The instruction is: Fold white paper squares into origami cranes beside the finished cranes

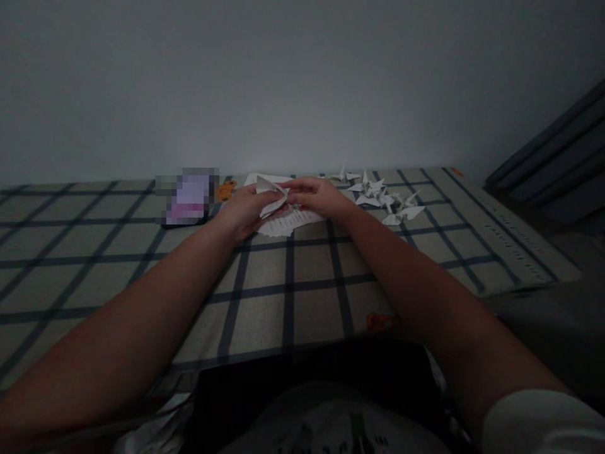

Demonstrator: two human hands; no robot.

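Between my two hands is a white piece of folded paper (270,188), raised a little over the tablecloth. My left hand (243,208) grips its left side, thumb on top. From the right, my right hand (314,195) has its fingers closed on the paper's right edge; some fingertips are hidden. Beneath the hands lie loose printed paper sheets (295,221) with a torn lower edge. Several white folded paper cranes (373,189) are heaped just right of my right hand.
A phone (189,198), its screen blurred out, rests left of my hands. The checked tablecloth (269,302) covers the table, which meets a plain wall (293,88) at the back. Grey curtain folds (558,151) hang at the right. White crumpled paper (158,429) shows below the front edge.
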